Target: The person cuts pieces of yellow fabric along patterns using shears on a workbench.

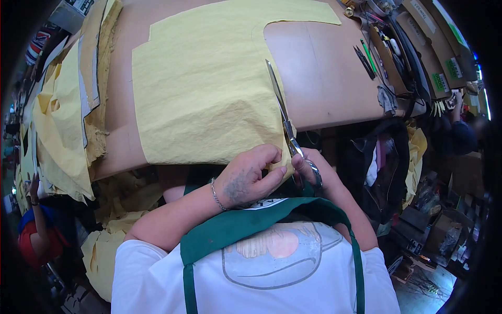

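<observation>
A large piece of yellow fabric (204,78) lies on the table, with a curved cut-out at its upper right and creases near the front edge. My left hand (251,175), closed, pinches the fabric at its front right corner between thumb and fingers. In my right hand (312,162) I grip a pair of metal scissors (286,123) by the handles. The long blades point away from me along the right edge of the fabric and look nearly closed. Part of the right hand's fingers is hidden behind the handles.
Thick layered padding (97,83) and draped yellow fabric (63,120) are at the table's left side. Pens (366,60) and a cardboard box of tools (392,52) lie at the right. A dark bag (384,167) hangs below the table edge. Another person (39,235) is at far left.
</observation>
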`<state>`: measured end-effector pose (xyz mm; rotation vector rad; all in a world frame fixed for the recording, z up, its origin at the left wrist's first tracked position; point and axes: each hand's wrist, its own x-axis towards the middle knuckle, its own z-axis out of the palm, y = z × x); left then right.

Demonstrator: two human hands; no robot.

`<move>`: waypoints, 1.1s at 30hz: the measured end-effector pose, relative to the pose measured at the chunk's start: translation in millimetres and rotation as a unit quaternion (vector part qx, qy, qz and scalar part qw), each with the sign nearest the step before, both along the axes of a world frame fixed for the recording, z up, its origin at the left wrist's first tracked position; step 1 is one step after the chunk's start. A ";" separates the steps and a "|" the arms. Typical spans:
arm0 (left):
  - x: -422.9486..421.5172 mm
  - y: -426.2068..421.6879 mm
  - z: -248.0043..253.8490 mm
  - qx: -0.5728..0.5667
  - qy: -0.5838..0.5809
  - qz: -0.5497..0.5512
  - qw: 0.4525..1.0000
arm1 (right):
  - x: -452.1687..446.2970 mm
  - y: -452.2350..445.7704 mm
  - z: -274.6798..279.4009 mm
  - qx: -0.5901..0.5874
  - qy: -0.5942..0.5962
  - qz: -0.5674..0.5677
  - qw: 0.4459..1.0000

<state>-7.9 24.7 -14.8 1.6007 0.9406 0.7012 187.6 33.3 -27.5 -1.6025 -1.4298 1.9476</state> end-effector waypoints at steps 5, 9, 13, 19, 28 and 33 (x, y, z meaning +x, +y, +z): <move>-0.2 -0.4 -0.8 0.010 -0.009 -0.004 1.000 | -1.3 -5.3 -1.5 0.018 -0.007 -0.012 1.000; -0.6 -1.3 1.5 -0.002 -0.015 -0.001 1.000 | -2.6 -7.5 2.7 0.016 -0.020 -0.021 0.999; -0.2 -2.4 -2.3 0.008 -0.014 -0.001 1.000 | -2.7 -9.8 0.5 0.005 -0.035 -0.025 0.999; -0.4 -2.4 2.7 -0.006 -0.014 -0.001 1.000 | -4.0 -9.3 5.8 -0.008 -0.056 -0.027 0.998; -1.2 -2.9 -2.9 -0.001 -0.012 -0.003 1.000 | -1.6 -8.3 6.6 -0.004 -0.058 -0.017 0.998; -1.9 -3.0 0.2 -0.008 0.009 -0.019 1.000 | 2.1 4.8 1.0 -0.007 -0.011 0.005 1.000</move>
